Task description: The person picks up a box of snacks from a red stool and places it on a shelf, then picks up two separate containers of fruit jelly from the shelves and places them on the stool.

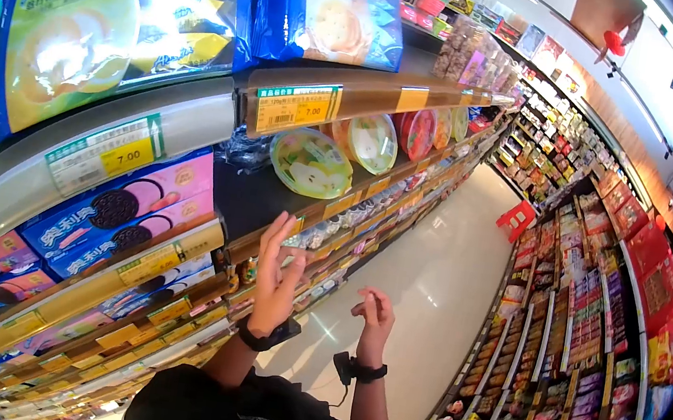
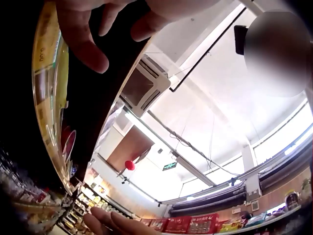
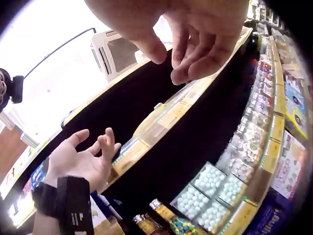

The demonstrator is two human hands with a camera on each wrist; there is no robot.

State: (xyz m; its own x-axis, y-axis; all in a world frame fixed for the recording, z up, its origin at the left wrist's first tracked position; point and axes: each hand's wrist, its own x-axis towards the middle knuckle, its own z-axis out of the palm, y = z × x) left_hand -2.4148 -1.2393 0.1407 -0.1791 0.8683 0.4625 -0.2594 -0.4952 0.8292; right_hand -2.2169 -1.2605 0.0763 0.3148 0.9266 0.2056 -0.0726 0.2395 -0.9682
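A dark shelf (image 1: 242,202) with a price-tagged edge stands beside a pale, glossy aisle floor (image 1: 425,247), stocked racks (image 1: 559,324) opposite — the green-rimmed oval tub (image 1: 311,162) rests on that shelf, biscuit boxes (image 1: 119,211) lower at left. I record my left hand (image 1: 276,280) raised near the shelf edge, below the tub and apart from it, fingers extended and released. My right hand (image 1: 374,327) is over the aisle, wrist up — fingers loosely bent, grasping nothing.
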